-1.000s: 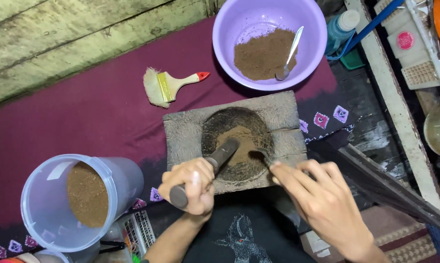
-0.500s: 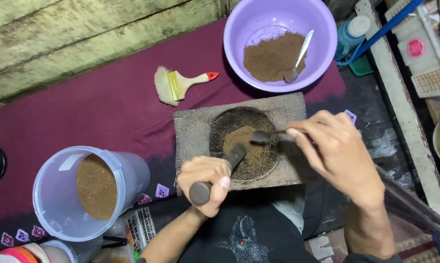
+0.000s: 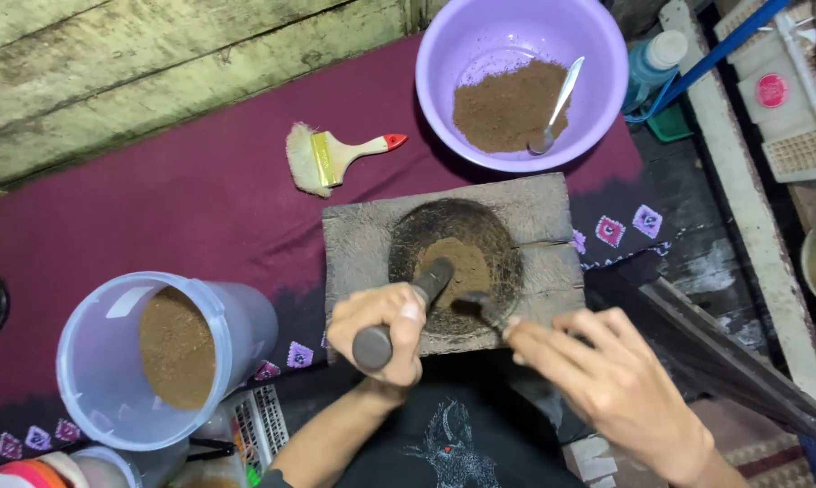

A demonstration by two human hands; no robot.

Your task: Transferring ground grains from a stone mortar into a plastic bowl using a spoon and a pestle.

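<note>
Grinding brown powder in a stone mortar on maroon cloth.
I see the purple bowl (image 3: pixel 522 81) at 1 o'clock, clear tub (image 3: pixel 155 357) at 8, mortar (image 3: pixel 453 262) centre; my left hand (image 3: pixel 376 325) is fisted around the pestle (image 3: pixel 403 307), my right hand (image 3: pixel 598 375) pinches a small dark tool (image 3: pixel 482 307) at the mortar's rim.
</note>
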